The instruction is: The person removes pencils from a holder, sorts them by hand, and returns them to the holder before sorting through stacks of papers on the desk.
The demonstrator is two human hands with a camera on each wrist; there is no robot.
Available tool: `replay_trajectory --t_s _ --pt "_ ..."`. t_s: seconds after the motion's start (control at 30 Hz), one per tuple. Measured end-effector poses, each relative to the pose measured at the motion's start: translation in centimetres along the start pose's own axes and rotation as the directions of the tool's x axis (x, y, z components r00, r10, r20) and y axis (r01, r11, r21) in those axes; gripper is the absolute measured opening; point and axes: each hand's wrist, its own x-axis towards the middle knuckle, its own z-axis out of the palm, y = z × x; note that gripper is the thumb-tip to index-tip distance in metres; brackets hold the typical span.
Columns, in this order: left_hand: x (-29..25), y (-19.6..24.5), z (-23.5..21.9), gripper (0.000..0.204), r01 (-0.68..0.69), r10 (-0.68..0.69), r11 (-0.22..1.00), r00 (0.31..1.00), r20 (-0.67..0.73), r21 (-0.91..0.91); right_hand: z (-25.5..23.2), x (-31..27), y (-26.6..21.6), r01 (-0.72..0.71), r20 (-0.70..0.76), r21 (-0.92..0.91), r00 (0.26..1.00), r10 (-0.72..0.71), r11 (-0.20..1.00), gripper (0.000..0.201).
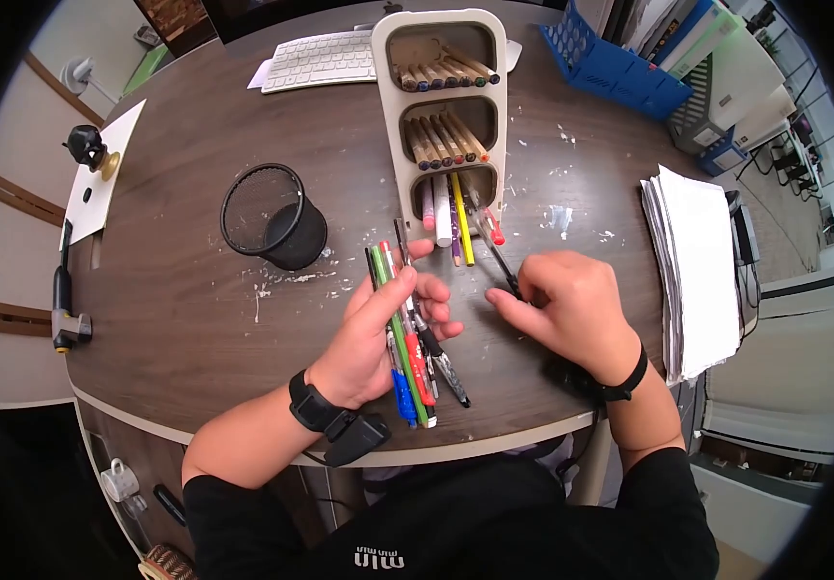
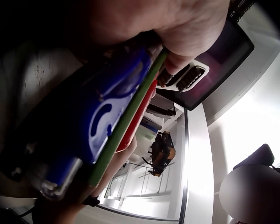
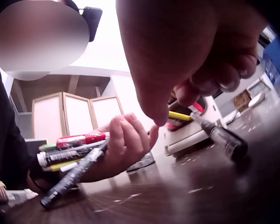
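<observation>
A person works through writing tools at a desk, the left hand point(image 1: 369, 331) at seven o'clock of the head view gripping a bundle that includes a blue pen point(image 1: 403, 398), a slim green barrel point(image 1: 401, 350), a red marker point(image 1: 418, 362) and a speckled dark pen point(image 3: 79, 175), the thumb laid across them. Between three and four o'clock, the right hand point(image 1: 572, 304) hovers with its thumb out and fingers loosely bent; no tool shows between them, though whether a fingertip brushes the black pen point(image 1: 504, 268) just beside it cannot be told. That pen slants toward five o'clock from the bottom compartment of a pale three-tier organizer point(image 1: 396, 145) at twelve, where a pink marker point(image 1: 428, 208), a white marker point(image 1: 442, 215) and a yellow pencil point(image 1: 464, 227) also jut out. A black mesh cup point(image 1: 309, 242) stands at ten. The step in hand appears to be placing or picking a single pen at that lowest opening; which of the two is unclear. The next move likely calls for a clean pinch on one barrel, the left thumb firm so the bundle does not fan apart.
</observation>
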Motion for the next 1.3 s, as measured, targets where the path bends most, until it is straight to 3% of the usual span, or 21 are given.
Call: replay_trajectory --t_s 0.07,0.1,0.2,0.33,0.4,0.47,0.53,0.57,0.6,0.67,0.7,0.73,0.83,0.87,0.93,1.0,1.07,1.1,1.13,1.2,1.3 --pt "0.1 0.0 0.1 0.044 -0.003 0.003 1.0 1.0 -0.01 0.007 -0.3 0.0 0.1 -0.162 0.061 -0.109 0.984 0.169 0.981 0.034" --pt "0.2 0.1 0.2 0.044 -0.008 0.008 1.0 1.0 -0.008 0.009 -0.5 0.0 0.3 -0.158 0.057 -0.11 0.985 0.165 0.981 0.034" --pt "0.1 0.0 0.3 0.043 -0.005 0.006 1.0 0.999 -0.034 0.029 -0.9 -0.6 1.1 -0.249 0.288 -0.068 0.922 0.258 0.966 0.033" --pt "0.2 0.0 0.6 0.043 0.005 -0.002 0.999 0.999 -0.054 0.052 -3.4 -1.1 1.6 -0.083 0.395 -0.039 0.914 0.092 0.996 0.025" --pt "0.3 0.0 0.4 0.044 -0.006 0.01 0.998 0.998 -0.056 0.064 -5.2 -0.7 1.5 -0.269 0.548 0.333 0.835 0.047 0.904 0.017" --pt "0.3 -0.1 0.0 0.044 -0.021 0.023 0.998 1.0 -0.021 0.067 -5.9 -0.6 1.7 -0.242 0.518 0.436 0.855 -0.022 0.867 0.012" --pt "0.2 -0.1 0.0 0.044 -0.024 0.025 0.999 0.999 -0.028 0.044 -6.2 -0.5 1.2 -0.552 0.55 0.595 0.81 0.205 0.585 0.013" --pt "0.3 -0.1 0.1 0.044 -0.026 0.027 0.999 0.999 -0.032 0.023 -5.4 -0.5 1.3 -0.588 0.541 0.634 0.802 0.256 0.503 0.015" --pt "0.2 -0.2 0.1 0.044 -0.026 0.027 0.999 0.999 -0.029 0.023 -4.7 -0.1 1.0 -0.587 0.539 0.633 0.802 0.258 0.504 0.015" --pt "0.2 -0.1 0.2 0.043 -0.031 0.031 0.999 0.999 -0.014 0.011 -3.7 0.8 0.6 -0.654 0.511 0.671 0.749 0.422 0.348 0.018" --pt "0.3 0.0 0.2 0.043 -0.038 0.039 0.999 0.999 -0.011 0.01 -3.6 0.9 0.9 -0.648 0.514 0.693 0.751 0.415 0.315 0.037" --pt "0.3 0.0 0.2 0.043 -0.034 0.034 0.999 0.999 -0.005 0.005 -3.2 1.0 0.9 -0.648 0.515 0.691 0.753 0.41 0.322 0.037" --pt "0.1 -0.1 0.3 0.042 -0.028 0.028 1.0 1.0 -0.012 0.001 -1.3 0.7 0.6 -0.328 0.266 0.938 0.888 0.376 0.112 0.069" --pt "0.1 -0.1 0.4 0.041 -0.022 0.022 1.0 1.0 -0.019 0.008 -1.1 0.6 0.4 -0.331 0.268 0.937 0.887 0.375 0.113 0.069" --pt "0.0 -0.1 0.4 0.042 -0.018 0.018 1.0 1.0 -0.017 0.008 -0.9 0.3 0.1 -0.217 0.111 0.939 0.926 0.362 0.267 0.071" --pt "0.1 0.0 0.5 0.042 -0.016 0.017 1.0 1.0 -0.012 0.01 -0.4 -0.6 0.2 -0.213 0.097 0.931 0.928 0.359 0.298 0.064" --pt "0.2 0.0 0.5 0.04 -0.031 0.031 0.999 0.999 -0.019 -0.031 0.3 -1.3 0.4 -0.214 0.117 0.859 0.967 0.227 0.465 0.043" --pt "0.2 0.0 0.3 0.04 -0.031 0.031 0.999 0.999 -0.02 -0.032 0.2 -1.1 0.5 -0.128 0.136 0.779 0.99 0.035 0.614 0.034" --pt "0.3 0.2 0.1 0.038 -0.03 0.03 0.993 1.0 -0.004 -0.113 -0.2 -0.7 0.1 -0.013 0.18 0.685 0.972 -0.152 0.728 0.025" --pt "0.5 0.3 -0.3 0.037 -0.023 0.026 0.981 1.0 0.011 -0.192 -0.5 -0.4 -1.4 -0.07 0.424 0.659 0.857 -0.293 0.749 0.027" --pt "0.6 0.5 -0.6 0.035 -0.022 0.032 0.962 0.999 0.029 -0.273 0.6 -0.9 -2.3 -0.047 0.454 0.685 0.808 -0.375 0.727 0.03"
